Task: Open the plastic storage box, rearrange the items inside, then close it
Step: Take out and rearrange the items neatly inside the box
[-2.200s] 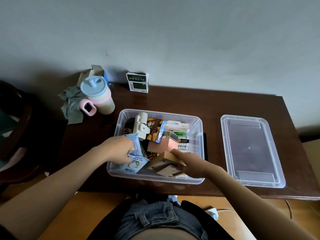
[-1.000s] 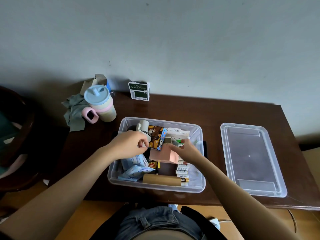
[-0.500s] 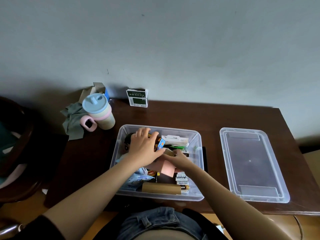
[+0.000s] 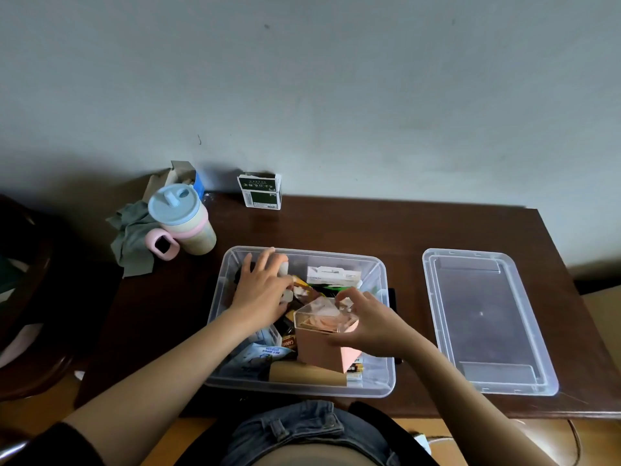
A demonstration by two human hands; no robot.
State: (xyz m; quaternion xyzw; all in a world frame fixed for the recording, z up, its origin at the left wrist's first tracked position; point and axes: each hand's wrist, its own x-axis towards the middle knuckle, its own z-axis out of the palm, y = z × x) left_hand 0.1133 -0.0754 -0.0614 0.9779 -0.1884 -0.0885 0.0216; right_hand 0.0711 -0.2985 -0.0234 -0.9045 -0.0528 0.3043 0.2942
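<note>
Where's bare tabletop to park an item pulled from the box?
Free: the strip between storage box and lid, and the band behind the box right of the green carton. Crowded: the back-left corner, with sippy cup and cloth.

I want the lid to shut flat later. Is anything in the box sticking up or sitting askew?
Yes. The pink box the right hand grips stands tilted, its clear top above the storage box rim. The lid lies apart on the table.
</note>
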